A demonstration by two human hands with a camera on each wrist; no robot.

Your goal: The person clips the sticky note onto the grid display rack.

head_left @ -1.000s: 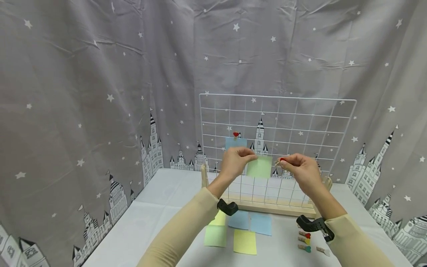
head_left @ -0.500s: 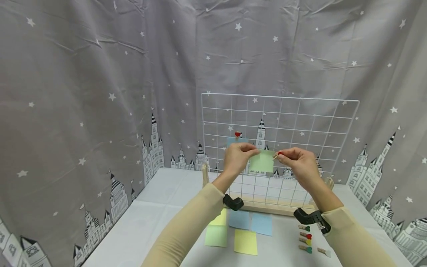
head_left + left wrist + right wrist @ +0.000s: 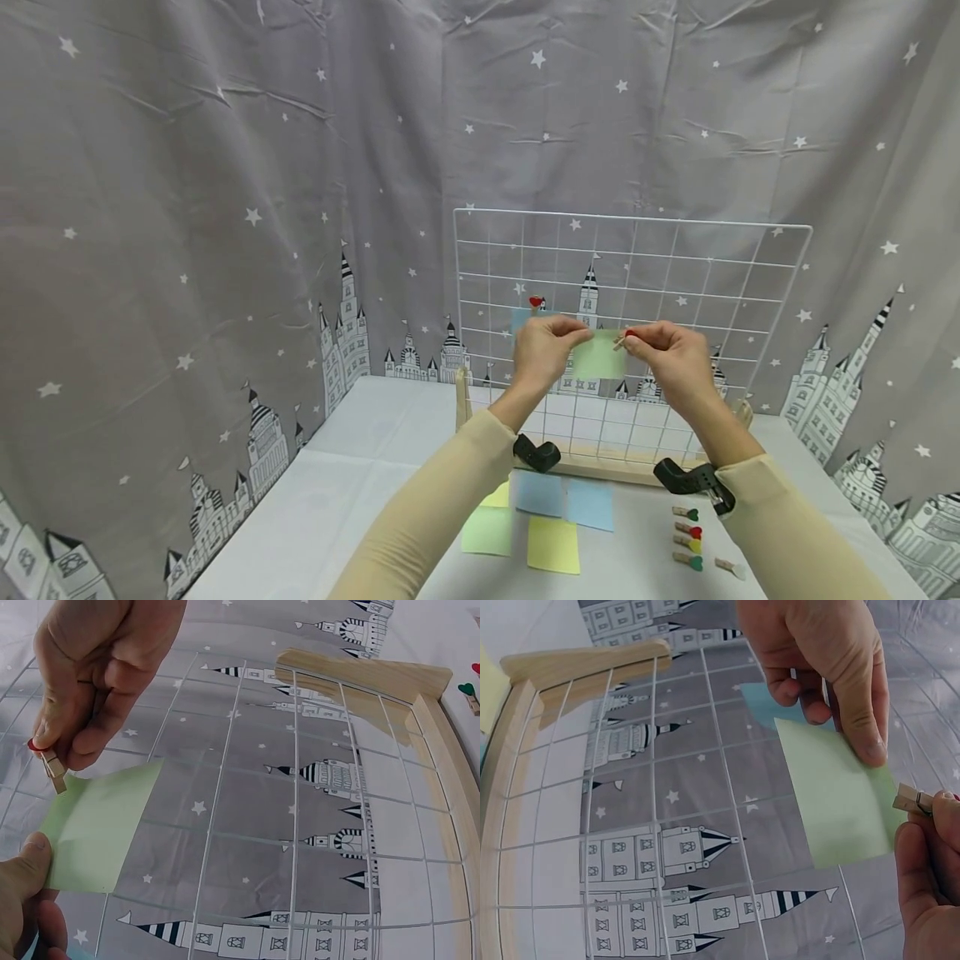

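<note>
A green sticky note (image 3: 597, 357) is pinched at its upper left corner by my left hand (image 3: 545, 348), in front of a white wire grid (image 3: 660, 293). My right hand (image 3: 677, 357) pinches a small wooden clothespin (image 3: 913, 799) with a red heart. In the right wrist view the clothespin's tip overlaps the note's edge; the left wrist view puts the clothespin (image 3: 54, 771) right at the note's corner. Behind my left hand, a blue sticky note (image 3: 521, 317) hangs on the grid under a red heart clothespin (image 3: 535, 302), partly hidden.
On the white table lie blue notes (image 3: 590, 503), a yellow note (image 3: 553, 545) and a green note (image 3: 486, 531). Several heart clothespins (image 3: 687, 544) lie at the right. The grid stands in a wooden base (image 3: 615, 468) before a grey curtain (image 3: 390, 167).
Both hands have risen slightly, and the left has moved right with the green note. The right hand's clothespin has gone from beside the note to its upper right corner.
</note>
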